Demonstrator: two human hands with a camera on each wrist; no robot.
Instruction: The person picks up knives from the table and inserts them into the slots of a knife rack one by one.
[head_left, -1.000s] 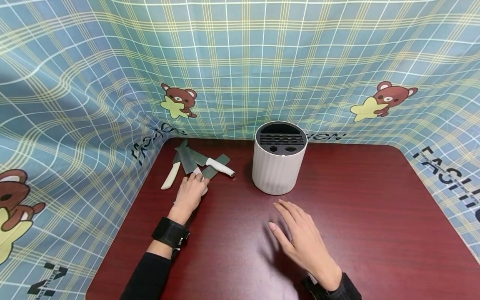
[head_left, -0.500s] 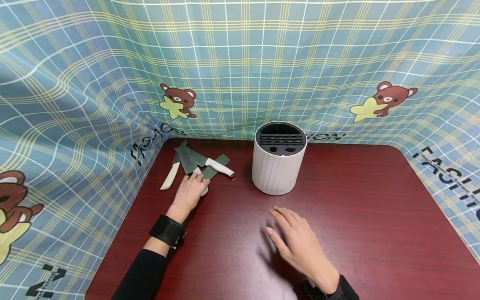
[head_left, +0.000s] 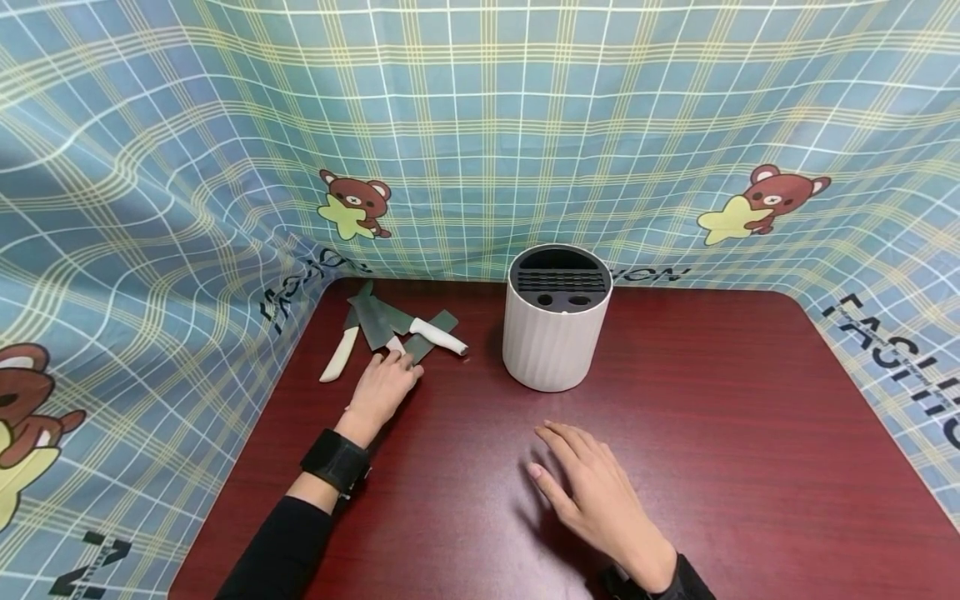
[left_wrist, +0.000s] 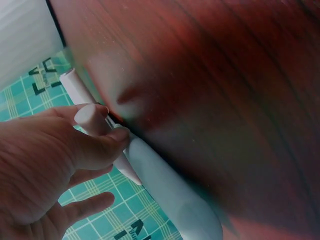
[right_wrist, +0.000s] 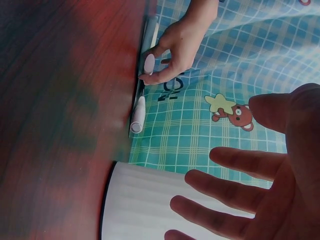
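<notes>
In the head view my left hand (head_left: 382, 390) is at a pile of knives on the left of the table. Its thumb and fingers pinch the pale handle (left_wrist: 90, 118) of a knife, end toward the left wrist camera. From under the fingers a broad dark blade (head_left: 371, 323) runs back over the pile. A cream-handled knife (head_left: 341, 354) lies left of the hand, and a white-handled knife (head_left: 438, 336) to its right, across another dark blade (head_left: 435, 337). My right hand (head_left: 600, 492) hovers over the table with spread, relaxed fingers and holds nothing.
A white ribbed knife block (head_left: 555, 350) with a black slotted top stands at the back middle, between the knives and the right hand's side. Checked cloth (head_left: 480, 125) hangs behind and beside the dark red table (head_left: 720, 400).
My left hand has shifted slightly to the right, and the handle end that showed beside it is now hidden in the head view. My right hand has drawn slightly back and left.
</notes>
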